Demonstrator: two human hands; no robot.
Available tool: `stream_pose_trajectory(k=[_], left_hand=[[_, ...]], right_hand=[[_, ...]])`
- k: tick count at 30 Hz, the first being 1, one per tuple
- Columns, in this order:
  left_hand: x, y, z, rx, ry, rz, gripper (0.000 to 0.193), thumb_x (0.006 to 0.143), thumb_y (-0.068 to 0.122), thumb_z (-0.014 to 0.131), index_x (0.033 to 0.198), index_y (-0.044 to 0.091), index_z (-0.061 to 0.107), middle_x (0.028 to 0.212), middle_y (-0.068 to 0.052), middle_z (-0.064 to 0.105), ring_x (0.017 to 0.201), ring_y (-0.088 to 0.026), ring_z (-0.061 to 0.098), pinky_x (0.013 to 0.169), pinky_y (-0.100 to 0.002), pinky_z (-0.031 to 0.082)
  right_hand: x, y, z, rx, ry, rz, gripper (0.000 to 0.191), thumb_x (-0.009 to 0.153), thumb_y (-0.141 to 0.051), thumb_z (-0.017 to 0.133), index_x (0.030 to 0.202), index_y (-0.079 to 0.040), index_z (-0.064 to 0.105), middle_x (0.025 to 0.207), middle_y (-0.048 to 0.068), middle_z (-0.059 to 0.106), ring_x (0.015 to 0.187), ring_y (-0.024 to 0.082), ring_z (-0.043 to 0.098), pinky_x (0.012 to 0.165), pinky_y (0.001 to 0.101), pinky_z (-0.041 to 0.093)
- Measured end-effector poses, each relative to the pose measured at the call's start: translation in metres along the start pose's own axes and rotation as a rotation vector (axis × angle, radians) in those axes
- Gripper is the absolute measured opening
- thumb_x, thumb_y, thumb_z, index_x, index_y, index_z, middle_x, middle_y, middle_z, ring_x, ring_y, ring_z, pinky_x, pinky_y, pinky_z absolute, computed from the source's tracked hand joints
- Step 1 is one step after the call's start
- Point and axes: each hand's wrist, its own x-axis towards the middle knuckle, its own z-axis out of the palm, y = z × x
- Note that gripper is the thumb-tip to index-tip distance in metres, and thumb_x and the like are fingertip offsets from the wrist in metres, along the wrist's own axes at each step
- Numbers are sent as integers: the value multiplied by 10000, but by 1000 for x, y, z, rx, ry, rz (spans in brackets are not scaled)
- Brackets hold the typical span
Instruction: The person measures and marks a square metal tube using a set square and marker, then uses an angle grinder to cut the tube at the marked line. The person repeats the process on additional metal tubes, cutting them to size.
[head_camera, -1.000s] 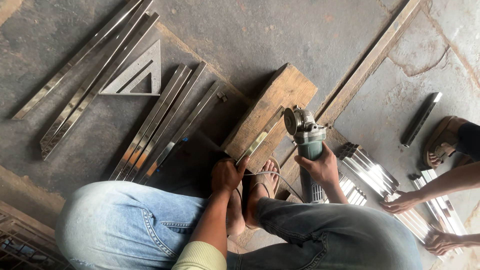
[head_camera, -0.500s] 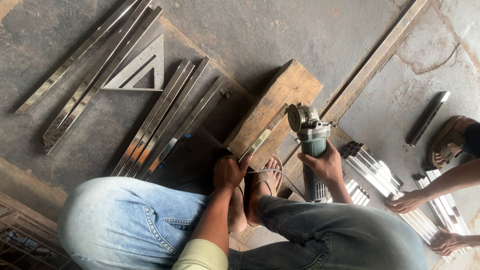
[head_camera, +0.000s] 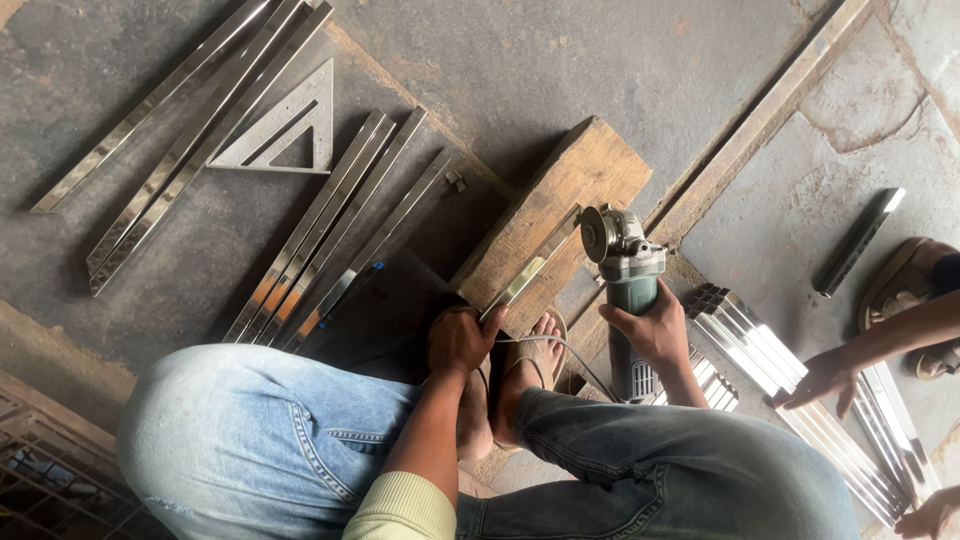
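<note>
One grinder (head_camera: 627, 290) upright, disc (head_camera: 598, 234) up-frame.

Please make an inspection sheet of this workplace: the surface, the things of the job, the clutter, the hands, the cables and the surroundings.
Surface: grey concrete floor, stained and cracked.
Job's things: short shiny metal strip lying on a brown wooden block; green angle grinder with its disc beside the strip.
Clutter: long steel bars, a steel triangle square, a bundle of square steel tubes, a dark flat bar.
Hands: left hand grips the strip's near end; right hand holds the grinder's body.
Cables: grey cord crosses the sandalled feet.
Surroundings: another person's hand on the tubes.
</note>
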Motion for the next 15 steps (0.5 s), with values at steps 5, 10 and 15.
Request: stream_pose_trajectory(k=[5,10,15], left_hand=[[0,2,-2,-2,-33,-25,786,915,738,475,742,27,763,723,-227,725,679,-402,728,625,-492,583],[-1,5,-4,3,-116,-86,829,905,771,447,708,23,747,699,-217,725,664,-382,732,606,-480,585],[-1,5,-4,20,-26,-26,852,903,780,448,681,13,746,689,-234,704,639,-387,724,573,-480,581]], right_hand=[[4,18,3,-2,1,5,584,663,-392,834,1088,-26,672,923,138,747,794,235,738,747,381,592],[1,-1,1,18,12,-10,585,676,-381,837,1099,-17,661,930,133,750,800,227,740,757,376,598],[-10,-49,-7,38,8,-100,549,710,-368,841,1094,-12,676,926,138,760,807,218,739,763,366,588]])
